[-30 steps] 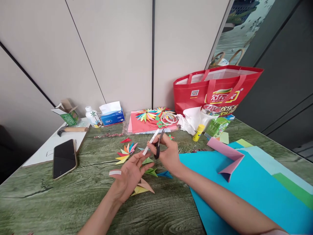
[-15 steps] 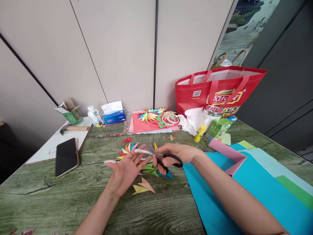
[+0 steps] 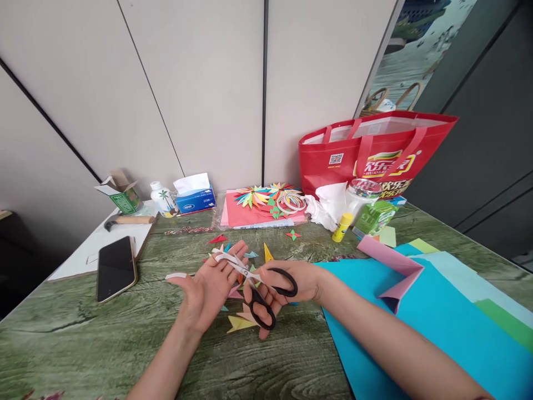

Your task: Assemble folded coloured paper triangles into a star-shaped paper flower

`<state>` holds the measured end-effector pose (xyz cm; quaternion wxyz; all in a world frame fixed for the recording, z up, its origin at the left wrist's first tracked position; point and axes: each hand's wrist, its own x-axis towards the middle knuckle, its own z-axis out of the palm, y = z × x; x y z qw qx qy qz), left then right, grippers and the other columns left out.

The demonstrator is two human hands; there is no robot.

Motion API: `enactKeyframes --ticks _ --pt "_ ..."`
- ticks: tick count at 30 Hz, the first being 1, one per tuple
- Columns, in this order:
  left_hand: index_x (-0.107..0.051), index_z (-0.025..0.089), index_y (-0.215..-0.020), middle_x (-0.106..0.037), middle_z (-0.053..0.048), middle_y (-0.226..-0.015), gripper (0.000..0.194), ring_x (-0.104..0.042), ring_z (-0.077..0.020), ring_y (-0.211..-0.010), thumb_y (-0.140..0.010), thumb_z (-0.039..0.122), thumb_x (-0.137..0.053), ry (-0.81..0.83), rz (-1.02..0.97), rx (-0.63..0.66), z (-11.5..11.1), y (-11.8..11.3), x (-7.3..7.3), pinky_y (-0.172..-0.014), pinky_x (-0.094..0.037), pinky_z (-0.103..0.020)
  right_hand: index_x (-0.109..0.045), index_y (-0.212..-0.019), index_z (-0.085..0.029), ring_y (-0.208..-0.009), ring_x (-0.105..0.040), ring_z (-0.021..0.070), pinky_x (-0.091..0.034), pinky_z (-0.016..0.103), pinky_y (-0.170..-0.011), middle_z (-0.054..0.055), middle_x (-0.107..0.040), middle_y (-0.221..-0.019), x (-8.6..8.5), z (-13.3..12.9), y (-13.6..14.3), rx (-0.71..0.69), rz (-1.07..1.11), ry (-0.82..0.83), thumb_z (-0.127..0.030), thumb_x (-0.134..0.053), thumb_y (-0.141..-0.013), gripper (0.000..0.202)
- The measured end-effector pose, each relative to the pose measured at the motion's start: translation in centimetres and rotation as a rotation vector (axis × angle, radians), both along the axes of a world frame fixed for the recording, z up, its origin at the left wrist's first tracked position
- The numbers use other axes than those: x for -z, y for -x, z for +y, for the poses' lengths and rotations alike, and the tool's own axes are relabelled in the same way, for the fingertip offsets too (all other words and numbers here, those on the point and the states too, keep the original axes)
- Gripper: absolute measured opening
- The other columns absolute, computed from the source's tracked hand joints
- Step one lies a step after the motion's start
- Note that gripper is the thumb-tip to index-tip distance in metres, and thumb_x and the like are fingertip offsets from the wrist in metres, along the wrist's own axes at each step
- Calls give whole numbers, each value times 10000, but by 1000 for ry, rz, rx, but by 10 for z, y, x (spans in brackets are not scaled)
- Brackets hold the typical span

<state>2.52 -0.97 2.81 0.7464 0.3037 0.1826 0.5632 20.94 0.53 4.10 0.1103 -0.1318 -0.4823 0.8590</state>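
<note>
My left hand [image 3: 211, 289] lies palm up with its fingers stretched out. A small white strip [image 3: 176, 275] sticks to its thumb tip, and another white strip [image 3: 222, 256] lies near its fingertips. My right hand [image 3: 287, 278] grips black-handled scissors [image 3: 247, 273]. Their blades are spread apart and reach over my left fingers, by the white strip. Whether the blades touch the strip I cannot tell. Below the hands lie folded paper pieces, among them a yellow piece [image 3: 240, 324]; the hands partly hide a colourful cluster behind them.
Blue paper sheets [image 3: 353, 322] and a folded pink strip [image 3: 387, 258] lie at right. A glue stick [image 3: 342, 228], a red bag [image 3: 333, 166] and a tissue box [image 3: 194, 194] stand at the back. A phone [image 3: 117, 268] and a hammer [image 3: 129, 219] lie at left.
The scissors have opened wider, and my right hand has turned with its lower fingers spread downward. My left hand stays nearly in place, its fingers reaching slightly higher.
</note>
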Motion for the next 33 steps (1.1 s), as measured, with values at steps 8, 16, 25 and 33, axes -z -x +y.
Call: enactKeyframes --ticks 8,16,25,33 --pt "-627 112 -1010 -468 -218 -1299 890 -334 -382 -1248 -419 766 -510 -124 177 37 -2 2 -3 -1023 -258 -482 -528 -876 -77 -551 -577 122 -529 378 -604 27 -577 -626 6 3 5 -34 18 130 -644 -574 -643 615" --pt "-576 155 -659 -571 -185 -1199 452 -460 -377 -1155 -552 589 -643 -257 385 52 -2 13 -8 -932 -341 -485 -540 -827 -89 -491 -548 95 -535 324 -563 -2 -552 -564 -5 6 -4 -45 -92 -20 -625 -537 -696 551" --pt "-589 142 -651 -531 -210 -1238 309 -423 -402 -1179 -605 423 -709 -263 423 131 -2 17 -6 -936 -319 -483 -566 -791 -101 -461 -520 60 -490 201 -487 -37 -495 -526 -11 7 -8 -32 -231 -189 -580 -537 -730 484" --pt "-571 150 -660 -516 -199 -1259 170 -413 -377 -1196 -695 293 -656 -298 456 184 1 24 -3 -955 -304 -481 -546 -716 -107 -389 -454 53 -532 257 -444 -58 -479 -427 -10 8 -7 -4 -275 -132 -583 -626 -639 489"
